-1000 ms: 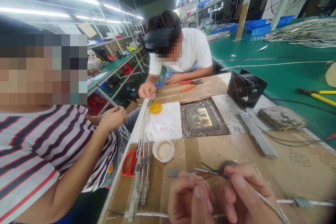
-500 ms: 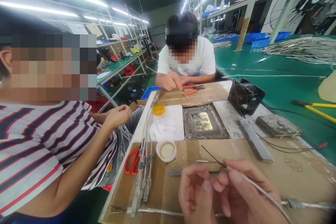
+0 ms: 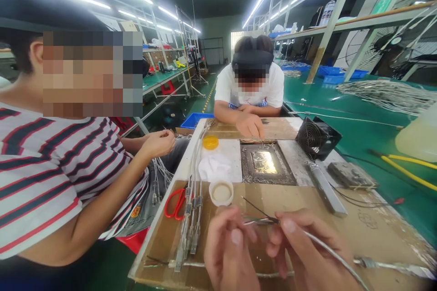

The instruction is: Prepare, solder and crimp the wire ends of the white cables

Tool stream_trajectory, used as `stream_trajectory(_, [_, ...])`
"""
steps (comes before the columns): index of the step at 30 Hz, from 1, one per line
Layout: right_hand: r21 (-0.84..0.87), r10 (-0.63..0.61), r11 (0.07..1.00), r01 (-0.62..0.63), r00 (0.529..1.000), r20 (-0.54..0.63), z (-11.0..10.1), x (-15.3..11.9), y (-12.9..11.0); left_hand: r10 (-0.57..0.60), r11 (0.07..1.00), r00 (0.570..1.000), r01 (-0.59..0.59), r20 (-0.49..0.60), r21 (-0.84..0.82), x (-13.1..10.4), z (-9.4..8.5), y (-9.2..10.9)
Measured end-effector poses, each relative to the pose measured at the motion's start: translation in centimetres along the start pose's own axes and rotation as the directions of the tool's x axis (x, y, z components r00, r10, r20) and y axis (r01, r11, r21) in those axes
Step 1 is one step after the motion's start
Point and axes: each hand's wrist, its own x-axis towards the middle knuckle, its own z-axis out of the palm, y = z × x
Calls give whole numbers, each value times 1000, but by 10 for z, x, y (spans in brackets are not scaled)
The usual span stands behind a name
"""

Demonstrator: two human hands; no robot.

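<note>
- Near right: right hand (image 3: 307, 242) pinches 1 cable (image 3: 330, 249), its long axis slanting from near right to far left.
- Near left: left hand (image 3: 228, 246), half curled; cannot tell whether it grips.
- Slightly farther: bared wires (image 3: 261, 220) point left between the 2 hands.

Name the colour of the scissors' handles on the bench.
The scissors' handles are red, seen best in the head view.

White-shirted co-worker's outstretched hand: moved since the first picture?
Yes, rightward in view: the co-worker's hand was left of the round yellow dish, now right of it.
</note>
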Motion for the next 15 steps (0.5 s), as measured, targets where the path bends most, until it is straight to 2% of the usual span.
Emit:
stream_trajectory(4, [39, 14, 999, -14, 1000, -2, 4, -2, 6, 166, 981, 986, -168, 31, 96, 11, -3, 12])
stream_trajectory(8, [49, 18, 999, -18, 1000, -7, 11, 0, 8, 247, 963, 966, -253, 70, 89, 16, -4, 14])
stream_trajectory(11, [47, 43, 998, -42, 999, -19, 15, 2, 6, 254, 962, 962, -262, 97, 74, 18, -9, 12])
stream_trajectory(15, [62, 89, 994, -85, 993, -71, 19, 2, 2, 198, 975, 974, -207, 107, 81, 17, -15, 10])
